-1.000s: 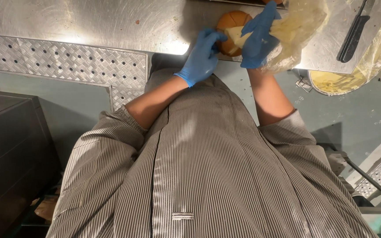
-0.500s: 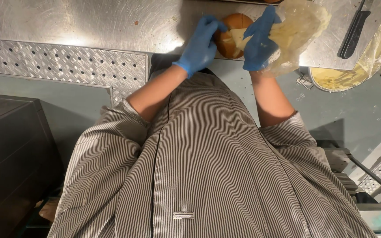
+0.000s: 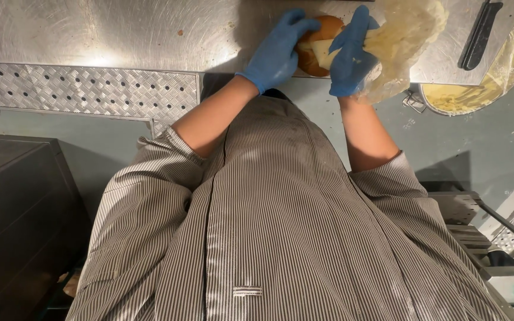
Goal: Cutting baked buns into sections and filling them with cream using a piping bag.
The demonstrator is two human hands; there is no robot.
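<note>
- Laying a pale cheese slice [image 3: 323, 52] onto a bun [image 3: 319, 43], a person in a striped jacket works at the near edge of a steel counter [image 3: 120, 30]; the sandwich looks to be at the filling stage, with no top half seen on it.
- The left hand [image 3: 278, 50], gloved in blue, curls partly round the bun's left side, fingers spread and touching the crust, steadying rather than lifting it.
- The right hand [image 3: 352, 53], also gloved, sits just right of the bun, its fingers resting on the slice's edge; a crumpled clear bag [image 3: 403, 38] bunches against this hand, though whether the hand grips it cannot be told.
- Judged from this, the next move calls for squaring the slice on the bun while the left hand keeps the bun from sliding.
- Well right of the bun lie a black-handled knife [image 3: 480, 35] and a round tub [image 3: 495, 83] of yellowish food.
</note>
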